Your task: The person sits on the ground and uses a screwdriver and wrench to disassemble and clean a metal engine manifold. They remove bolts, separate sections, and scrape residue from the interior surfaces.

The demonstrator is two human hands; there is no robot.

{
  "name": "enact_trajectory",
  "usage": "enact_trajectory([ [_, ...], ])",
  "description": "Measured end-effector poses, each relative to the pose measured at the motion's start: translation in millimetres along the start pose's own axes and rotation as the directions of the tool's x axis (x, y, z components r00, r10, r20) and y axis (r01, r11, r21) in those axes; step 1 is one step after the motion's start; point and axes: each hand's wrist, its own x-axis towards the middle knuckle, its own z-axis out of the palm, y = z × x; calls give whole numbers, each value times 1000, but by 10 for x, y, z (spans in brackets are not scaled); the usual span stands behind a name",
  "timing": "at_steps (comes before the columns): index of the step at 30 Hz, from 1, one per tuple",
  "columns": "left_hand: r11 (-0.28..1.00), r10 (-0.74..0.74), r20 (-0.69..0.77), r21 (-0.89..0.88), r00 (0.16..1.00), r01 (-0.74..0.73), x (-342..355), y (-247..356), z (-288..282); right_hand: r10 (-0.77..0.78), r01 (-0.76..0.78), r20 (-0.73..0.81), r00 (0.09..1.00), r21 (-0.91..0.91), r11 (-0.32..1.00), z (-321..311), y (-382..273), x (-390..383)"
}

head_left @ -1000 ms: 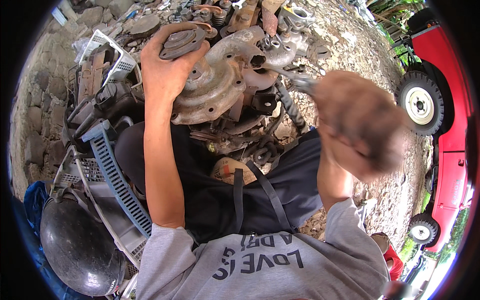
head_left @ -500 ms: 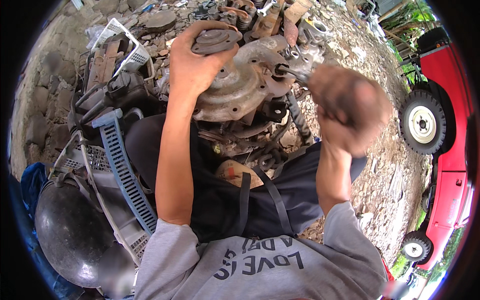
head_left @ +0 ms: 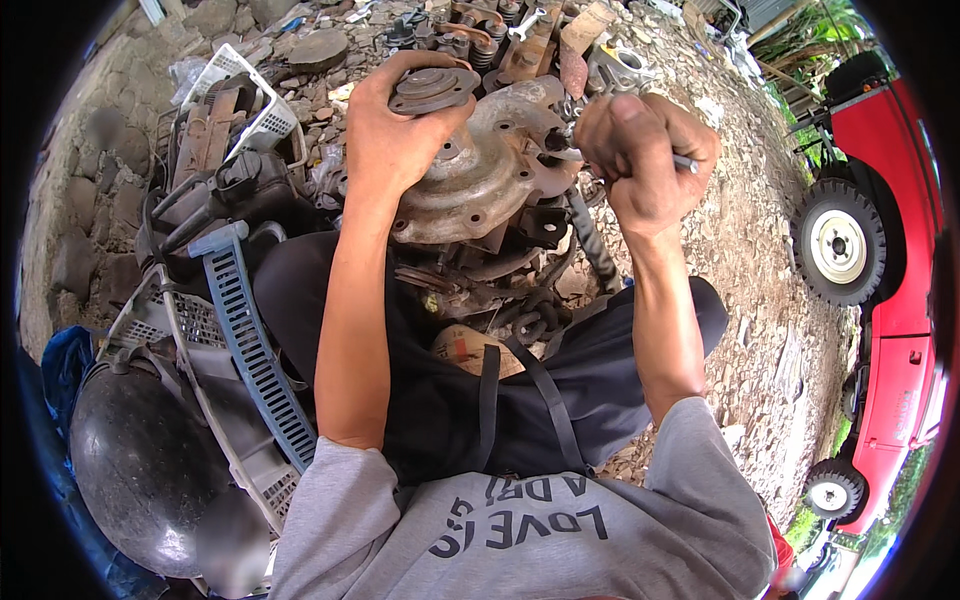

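A weathered metal pump housing (head_left: 475, 180), with bolt holes around its rim, sits in front of my crossed legs. My left hand (head_left: 395, 130) is wrapped around the round flange (head_left: 435, 88) on its upper left, fingers on the far side. My right hand (head_left: 648, 150) is closed in a fist around a slim metal rod-like tool (head_left: 685, 163), just right of the housing. One end of the tool sticks out past my fist on the right. Its other end points at the round port (head_left: 558, 140) on the housing's right side; whether it touches the port I cannot tell.
Greasy engine parts (head_left: 490, 35) and a spanner (head_left: 527, 24) lie beyond the housing. White plastic baskets (head_left: 265, 115) of metal parts, a blue slatted piece (head_left: 258, 345) and a black rounded object (head_left: 145, 465) crowd my left. A red vehicle (head_left: 900, 350) stands on the right.
My right hand, blurred before, has moved left and up, nearer the housing's port, and shows sharply now. The left hand keeps its hold on the flange.
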Motion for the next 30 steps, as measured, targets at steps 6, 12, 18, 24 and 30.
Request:
enact_trajectory([
  [6, 999, -15, -12, 30, 1000, 16, 16, 2, -41, -83, 86, -110, 990, 24, 996, 46, -373, 58],
  [12, 997, -74, 0, 13, 997, 74, 3, 48, -49, -11, 7, -47, 999, -84, 996, 75, -116, -1],
  [18, 998, -61, -17, -13, 998, 61, 41, 50, -26, 0, -23, -144, 990, -158, 987, 75, 174, -8],
  [24, 997, -67, -9, -36, 998, 67, 61, 28, -44, -106, 106, -132, 986, -7, 994, 131, -254, -12],
  [30, 999, -48, -31, 6, 998, 48, 42, 9, -36, 61, -91, -175, 983, -169, 981, 150, 48, -58],
])
